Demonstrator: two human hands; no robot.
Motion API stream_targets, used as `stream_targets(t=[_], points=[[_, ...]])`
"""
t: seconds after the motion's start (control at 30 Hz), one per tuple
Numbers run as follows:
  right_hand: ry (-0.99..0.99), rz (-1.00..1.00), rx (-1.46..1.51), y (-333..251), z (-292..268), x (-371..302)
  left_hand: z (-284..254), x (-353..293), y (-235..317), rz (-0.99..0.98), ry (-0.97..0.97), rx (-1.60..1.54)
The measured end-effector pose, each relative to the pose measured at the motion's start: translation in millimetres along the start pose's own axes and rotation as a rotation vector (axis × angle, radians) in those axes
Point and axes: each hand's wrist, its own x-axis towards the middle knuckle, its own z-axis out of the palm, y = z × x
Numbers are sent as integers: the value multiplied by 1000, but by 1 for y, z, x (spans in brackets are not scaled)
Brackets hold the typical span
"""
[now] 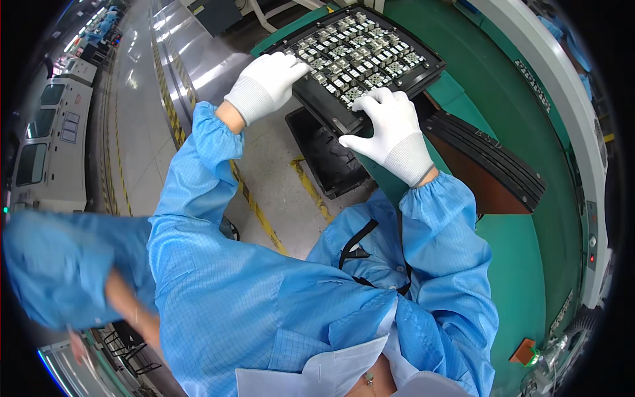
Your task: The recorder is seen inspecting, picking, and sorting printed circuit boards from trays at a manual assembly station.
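Observation:
A black rectangular tray [331, 114] holds rows of small silver, white and black electronic parts [360, 56]. My left hand [264, 86], in a white knit glove, is at the tray's left edge. Its fingers are bent together over the outermost parts, and whatever is between the fingertips is hidden. My right hand [390, 129], gloved alike, is at the near right corner. Its curled fingers reach the tray's top near the parts, while the thumb stands well apart beside the near edge.
Below the tray is a black bin [324, 155]. A dark slotted rack [489, 159] stands on the green bench [512, 251] to the right. Another person in a blue smock [73, 264] is close on my left, beyond which are white machines [56, 139].

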Motion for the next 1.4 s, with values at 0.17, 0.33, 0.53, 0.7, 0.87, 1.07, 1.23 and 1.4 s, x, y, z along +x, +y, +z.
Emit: stream_targets(t=[0.17,0.33,0.53,0.7,0.87,1.07,1.23,1.4], points=[[63,-153,199,18,-4,4,2,0,-8,-21,-21,-96],[293,103,216,62,-16,18,4,-2,-63,-342,3,-640],[132,-94,-240,78,4,30,30,15,-104,-542,-22,-377],[375,-83,-260,73,12,22,51,35,-103,-549,-122,-434],[468,86,-211,66,23,24,45,46,-109,-500,-214,-370],[555,134,123,101,-6,22,25,77,-143,-315,-434,-469],[364,428,-312,126,-24,43,60,127,-136,-390,-307,-374],[57,608,-378,139,-20,73,80,146,-124,-395,-403,-272]])
